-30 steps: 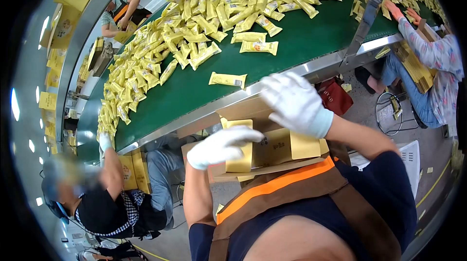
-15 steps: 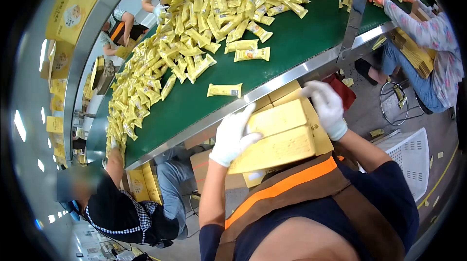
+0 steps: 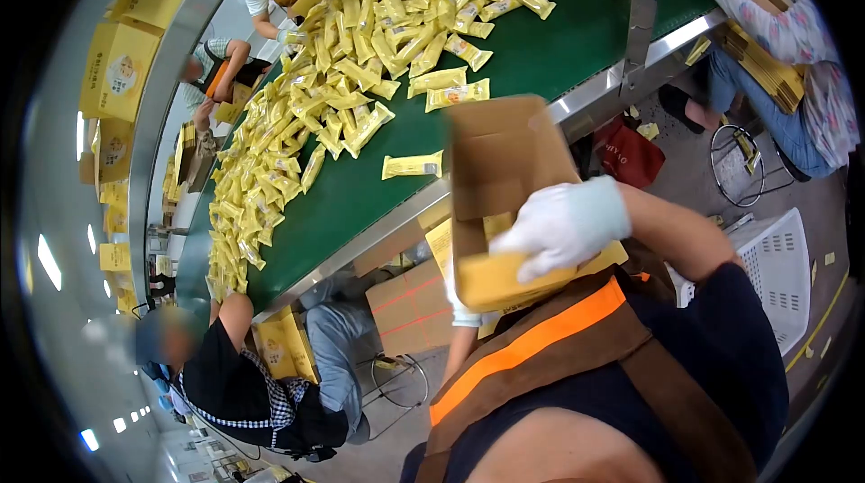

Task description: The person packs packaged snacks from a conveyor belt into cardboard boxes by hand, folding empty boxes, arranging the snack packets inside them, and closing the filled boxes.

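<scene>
An opened yellow cardboard box (image 3: 505, 145) is held in front of my apron, its brown inside facing me and its far end over the conveyor's edge. My right hand (image 3: 568, 226), in a white glove, lies across the near end with its fingers curled over a flap; it is slightly blurred. At the box's lower left, my gloved left hand (image 3: 464, 310) grips its side, mostly hidden behind the cardboard. More yellow cardboard (image 3: 440, 244) shows just beyond the box. A single yellow wrapped bar (image 3: 413, 165) lies on the green belt to the left.
The green conveyor belt (image 3: 338, 204) carries a large heap of yellow wrapped bars (image 3: 360, 50), with a metal rail (image 3: 315, 277) along its edge. Co-workers sit at the left and right. A white basket (image 3: 766, 280) and a stool (image 3: 401, 384) stand nearby.
The folded yellow cardboard has been opened into a box and tilted upright. My right hand has moved left and down onto its near end; my left hand has dropped behind it.
</scene>
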Action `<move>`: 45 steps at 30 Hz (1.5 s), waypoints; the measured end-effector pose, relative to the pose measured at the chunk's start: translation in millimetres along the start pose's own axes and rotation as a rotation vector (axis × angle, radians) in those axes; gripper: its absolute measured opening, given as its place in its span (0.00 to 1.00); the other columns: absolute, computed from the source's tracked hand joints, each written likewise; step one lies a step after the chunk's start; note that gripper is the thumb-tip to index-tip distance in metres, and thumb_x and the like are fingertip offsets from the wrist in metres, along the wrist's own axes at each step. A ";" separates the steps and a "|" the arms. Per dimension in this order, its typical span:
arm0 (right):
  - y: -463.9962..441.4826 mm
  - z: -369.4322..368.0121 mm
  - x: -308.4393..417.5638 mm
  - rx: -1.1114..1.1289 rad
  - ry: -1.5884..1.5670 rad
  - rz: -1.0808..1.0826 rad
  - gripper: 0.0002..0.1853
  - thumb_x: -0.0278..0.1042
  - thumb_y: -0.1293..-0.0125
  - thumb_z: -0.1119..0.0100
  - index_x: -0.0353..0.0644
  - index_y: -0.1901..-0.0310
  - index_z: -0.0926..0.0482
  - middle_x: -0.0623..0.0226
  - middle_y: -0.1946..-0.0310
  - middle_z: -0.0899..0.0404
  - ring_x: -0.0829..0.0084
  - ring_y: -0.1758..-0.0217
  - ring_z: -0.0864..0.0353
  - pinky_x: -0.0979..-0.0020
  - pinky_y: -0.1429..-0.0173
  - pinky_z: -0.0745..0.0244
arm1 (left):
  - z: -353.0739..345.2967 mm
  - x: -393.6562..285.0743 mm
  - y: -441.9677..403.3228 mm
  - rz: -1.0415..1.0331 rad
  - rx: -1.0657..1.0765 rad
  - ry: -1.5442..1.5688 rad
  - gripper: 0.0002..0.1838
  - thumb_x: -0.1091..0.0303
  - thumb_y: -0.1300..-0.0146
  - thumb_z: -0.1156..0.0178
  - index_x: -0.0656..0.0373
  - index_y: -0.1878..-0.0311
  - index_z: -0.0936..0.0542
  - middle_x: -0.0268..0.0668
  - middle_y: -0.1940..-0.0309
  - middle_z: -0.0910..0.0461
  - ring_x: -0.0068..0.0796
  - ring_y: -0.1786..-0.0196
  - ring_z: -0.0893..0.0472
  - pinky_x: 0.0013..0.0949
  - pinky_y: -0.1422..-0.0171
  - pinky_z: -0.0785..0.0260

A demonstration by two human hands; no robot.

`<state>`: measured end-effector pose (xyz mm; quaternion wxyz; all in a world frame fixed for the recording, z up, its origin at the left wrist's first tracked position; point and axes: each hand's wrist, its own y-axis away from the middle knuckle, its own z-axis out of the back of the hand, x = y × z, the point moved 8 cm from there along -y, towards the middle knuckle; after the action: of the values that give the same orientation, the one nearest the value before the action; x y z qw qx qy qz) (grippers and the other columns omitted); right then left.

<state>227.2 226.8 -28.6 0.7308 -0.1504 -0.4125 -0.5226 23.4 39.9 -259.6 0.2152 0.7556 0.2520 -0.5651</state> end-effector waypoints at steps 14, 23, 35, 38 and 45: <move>-13.2 -8.2 -61.8 -0.596 0.103 -0.103 0.24 0.55 0.37 0.40 0.41 0.53 0.19 0.49 0.46 0.20 0.49 0.42 0.22 0.52 0.36 0.32 | -151.3 -112.2 -36.8 -0.190 0.266 -1.333 0.35 0.66 0.46 0.30 0.62 0.33 0.27 0.57 0.21 0.55 0.58 0.26 0.36 0.43 0.31 0.32; 16.0 -71.7 -174.4 -0.683 -0.338 -0.287 0.35 0.45 0.37 0.41 0.43 0.29 0.34 0.45 0.25 0.45 0.47 0.24 0.40 0.57 0.25 0.38 | -132.6 -55.8 -29.9 -0.007 0.146 -1.482 0.51 0.55 0.45 0.33 0.62 0.22 0.46 0.57 0.21 0.55 0.70 0.23 0.50 0.54 0.21 0.49; -220.7 293.0 -297.5 -0.735 0.640 -0.396 0.26 0.33 0.33 0.44 0.56 0.33 0.30 0.61 0.38 0.26 0.56 0.42 0.19 0.59 0.41 0.22 | -142.4 -66.7 -37.8 -0.035 0.105 -1.325 0.44 0.59 0.48 0.35 0.58 0.25 0.38 0.58 0.24 0.47 0.75 0.28 0.43 0.56 0.27 0.38; -249.3 301.2 -307.4 -0.578 0.724 -0.540 0.26 0.31 0.33 0.44 0.54 0.33 0.30 0.61 0.39 0.24 0.56 0.44 0.18 0.59 0.42 0.21 | -142.0 -68.0 -40.8 0.021 0.106 -1.316 0.44 0.60 0.48 0.35 0.56 0.26 0.36 0.57 0.24 0.46 0.74 0.28 0.42 0.54 0.30 0.33; -71.7 279.4 -192.7 -1.472 0.213 0.133 0.17 0.30 0.33 0.42 0.43 0.43 0.23 0.57 0.47 0.21 0.59 0.46 0.19 0.65 0.42 0.24 | -144.8 -64.7 -38.3 -0.039 0.107 -1.300 0.46 0.62 0.50 0.35 0.60 0.25 0.38 0.58 0.23 0.48 0.69 0.25 0.45 0.55 0.23 0.46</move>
<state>17.1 502.7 -18.6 0.5072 -0.5741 0.1272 -0.6301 92.3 149.3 -160.0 0.2756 0.2645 0.0557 -0.9225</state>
